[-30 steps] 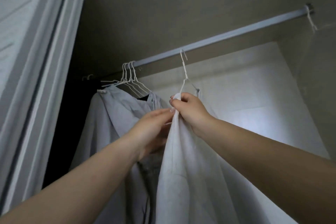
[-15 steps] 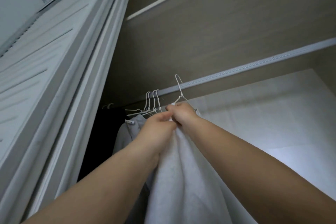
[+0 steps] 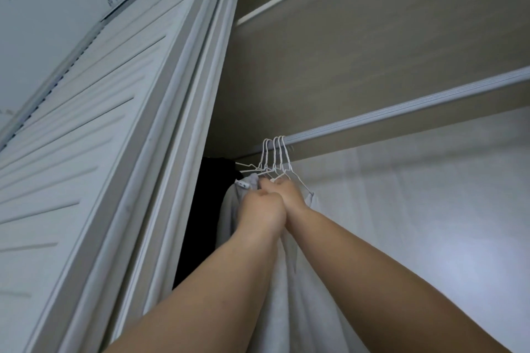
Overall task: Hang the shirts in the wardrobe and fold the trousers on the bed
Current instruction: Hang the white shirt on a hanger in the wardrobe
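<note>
A white shirt [image 3: 289, 289] hangs from a white wire hanger [image 3: 284, 152] whose hook sits over the grey wardrobe rail [image 3: 401, 116], pressed against several other wire hangers [image 3: 268, 155]. My right hand [image 3: 289, 190] grips the shirt's collar just under the hooks. My left hand [image 3: 262, 209] is closed on the shirt fabric beside it, touching the right hand. A grey garment [image 3: 243, 189] hangs just left of them, partly hidden by my hands. No trousers or bed are in view.
The white louvred sliding door [image 3: 86, 152] and its frame stand close on the left. A black garment [image 3: 203, 209] hangs in the dark left corner. A shelf underside [image 3: 372, 51] lies above the rail. The pale back wall [image 3: 430, 209] is to the right.
The shirt's hanger has slid left along the rail until it is bunched with the other hangers. Both hands moved left and up with it, and the view tilted upward.
</note>
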Action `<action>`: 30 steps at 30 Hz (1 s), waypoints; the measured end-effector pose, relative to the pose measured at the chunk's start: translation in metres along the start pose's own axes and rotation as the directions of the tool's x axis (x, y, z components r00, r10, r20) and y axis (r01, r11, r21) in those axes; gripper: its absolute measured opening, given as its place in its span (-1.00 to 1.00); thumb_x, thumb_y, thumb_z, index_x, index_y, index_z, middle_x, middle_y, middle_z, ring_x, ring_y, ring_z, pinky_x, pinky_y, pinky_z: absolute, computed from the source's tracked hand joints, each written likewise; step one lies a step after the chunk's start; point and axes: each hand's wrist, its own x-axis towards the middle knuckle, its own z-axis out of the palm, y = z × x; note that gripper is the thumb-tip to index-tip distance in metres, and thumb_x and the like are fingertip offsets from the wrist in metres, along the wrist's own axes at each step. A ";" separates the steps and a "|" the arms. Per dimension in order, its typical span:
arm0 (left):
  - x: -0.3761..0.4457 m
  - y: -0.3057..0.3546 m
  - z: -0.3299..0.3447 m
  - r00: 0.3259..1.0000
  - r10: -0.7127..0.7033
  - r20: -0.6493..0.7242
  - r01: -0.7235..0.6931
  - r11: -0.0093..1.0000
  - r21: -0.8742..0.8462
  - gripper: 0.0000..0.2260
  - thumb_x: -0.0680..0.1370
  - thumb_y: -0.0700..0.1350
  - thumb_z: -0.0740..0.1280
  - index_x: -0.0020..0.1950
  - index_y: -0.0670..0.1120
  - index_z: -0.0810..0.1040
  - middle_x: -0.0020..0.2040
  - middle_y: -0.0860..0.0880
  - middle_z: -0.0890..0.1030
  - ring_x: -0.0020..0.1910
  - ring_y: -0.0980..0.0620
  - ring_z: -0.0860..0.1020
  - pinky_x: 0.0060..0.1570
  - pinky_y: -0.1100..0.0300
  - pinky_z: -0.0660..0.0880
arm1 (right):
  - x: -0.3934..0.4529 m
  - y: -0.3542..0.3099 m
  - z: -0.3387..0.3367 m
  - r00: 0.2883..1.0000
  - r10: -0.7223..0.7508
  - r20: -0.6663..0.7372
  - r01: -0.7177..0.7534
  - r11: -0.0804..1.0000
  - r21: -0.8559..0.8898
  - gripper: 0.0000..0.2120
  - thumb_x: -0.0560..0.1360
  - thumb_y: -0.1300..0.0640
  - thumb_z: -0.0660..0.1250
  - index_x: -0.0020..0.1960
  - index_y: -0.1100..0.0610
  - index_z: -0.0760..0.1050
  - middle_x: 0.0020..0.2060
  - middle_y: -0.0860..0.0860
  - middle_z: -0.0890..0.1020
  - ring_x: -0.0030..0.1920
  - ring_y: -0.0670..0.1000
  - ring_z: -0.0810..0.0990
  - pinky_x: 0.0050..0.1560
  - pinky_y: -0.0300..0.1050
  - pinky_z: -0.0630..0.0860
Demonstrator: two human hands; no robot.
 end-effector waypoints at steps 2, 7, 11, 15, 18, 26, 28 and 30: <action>0.005 -0.006 0.004 0.998 0.056 -0.020 -0.057 0.997 -0.057 -0.74 0.63 -0.33 0.07 -0.08 -0.49 0.45 -0.26 -0.26 0.46 -0.16 -0.15 0.51 -0.42 0.34 0.23 | -0.002 0.002 0.000 1.000 -0.030 0.007 0.030 1.000 -0.001 -0.67 0.51 -0.06 0.26 -0.33 0.12 0.38 -0.21 0.15 0.51 -0.09 0.08 0.51 -0.09 -0.13 0.34; -0.006 -0.020 0.000 0.981 0.182 0.065 -0.184 0.982 0.030 -0.70 0.56 -0.32 0.17 0.27 -0.22 0.51 -0.03 -0.22 0.61 0.03 -0.16 0.60 0.03 0.13 0.49 | -0.027 0.014 -0.011 0.996 -0.088 -0.015 0.089 0.990 0.112 -0.72 0.54 -0.04 0.28 0.03 0.18 0.56 -0.15 0.04 0.58 -0.04 0.04 0.56 -0.01 -0.15 0.42; -0.030 -0.034 -0.016 0.961 0.253 0.109 -0.272 0.934 0.231 -0.51 0.50 -0.28 0.29 0.43 -0.08 0.38 0.25 -0.13 0.53 0.03 0.01 0.56 -0.06 0.26 0.47 | -0.059 0.033 -0.024 0.991 -0.132 0.002 0.132 0.988 0.084 -0.47 0.49 -0.06 0.34 0.41 0.09 0.35 0.31 0.05 0.45 0.32 0.07 0.44 0.23 -0.20 0.35; -0.060 -0.040 -0.042 0.960 0.238 0.147 -0.274 0.901 0.336 -0.48 0.49 -0.32 0.30 0.43 -0.05 0.37 0.32 -0.07 0.48 0.10 0.08 0.51 0.03 0.32 0.43 | -0.095 0.045 -0.039 0.990 -0.108 0.087 0.094 0.984 0.150 -0.35 0.45 -0.11 0.38 0.46 0.03 0.26 0.43 0.04 0.31 0.39 0.06 0.36 0.29 0.10 0.44; -0.097 -0.035 -0.055 0.978 0.175 0.113 -0.205 0.904 0.375 -0.53 0.50 -0.30 0.30 0.39 -0.01 0.42 0.23 -0.04 0.52 0.08 0.05 0.54 0.04 0.25 0.48 | -0.131 0.043 -0.057 0.988 -0.083 0.134 0.055 0.978 0.200 -0.44 0.46 -0.08 0.39 0.40 0.00 0.33 0.37 0.02 0.36 0.33 0.03 0.41 0.25 0.09 0.48; -0.217 -0.015 -0.086 0.996 -0.013 0.090 -0.016 0.950 0.313 -0.69 0.53 -0.23 0.36 0.22 0.05 0.49 0.10 0.16 0.55 0.02 0.22 0.57 0.02 0.23 0.55 | -0.247 0.015 -0.088 0.931 -0.086 0.355 -0.085 0.894 0.439 -0.84 0.52 0.15 0.33 0.09 0.01 0.48 0.03 0.03 0.59 0.04 -0.01 0.59 -0.06 -0.15 0.58; -0.247 -0.014 -0.103 0.998 -0.053 0.036 0.040 0.954 0.297 -0.74 0.52 -0.21 0.37 0.15 0.07 0.54 0.08 0.17 0.57 0.02 0.21 0.59 0.04 0.22 0.55 | -0.278 0.009 -0.086 0.904 -0.094 0.418 -0.130 0.870 0.476 -0.89 0.52 0.17 0.33 0.02 0.00 0.51 0.00 0.04 0.61 0.06 -0.01 0.60 -0.10 -0.18 0.58; -0.280 -0.013 -0.125 0.993 -0.109 -0.037 0.115 0.947 0.299 -0.74 0.52 -0.23 0.37 0.16 0.04 0.56 0.09 0.11 0.60 0.07 0.15 0.59 0.11 0.14 0.55 | -0.314 0.002 -0.079 0.866 -0.113 0.488 -0.186 0.831 0.524 -0.89 0.52 0.17 0.33 -0.03 -0.04 0.51 -0.07 0.01 0.62 0.01 -0.03 0.61 -0.14 -0.21 0.58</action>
